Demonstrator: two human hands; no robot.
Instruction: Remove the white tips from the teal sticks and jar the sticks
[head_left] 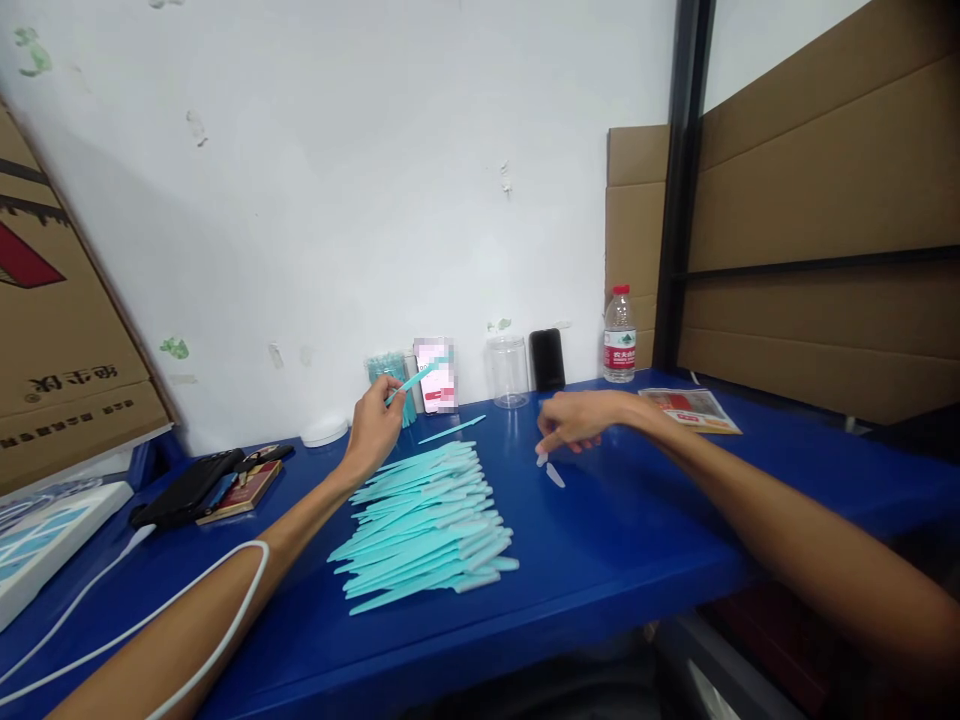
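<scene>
Left hand (377,428) pinches teal stick (412,382); right hand (574,416) at small cap (541,460), can't tell if gripped; second cap (556,475) just beside, on blue surface (622,520)

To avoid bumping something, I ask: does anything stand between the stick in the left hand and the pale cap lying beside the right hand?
Nothing upright visibly stands between the held stick and the pale cap. One loose stick lies flat on the table between them; the clear jar stands farther back.
</scene>
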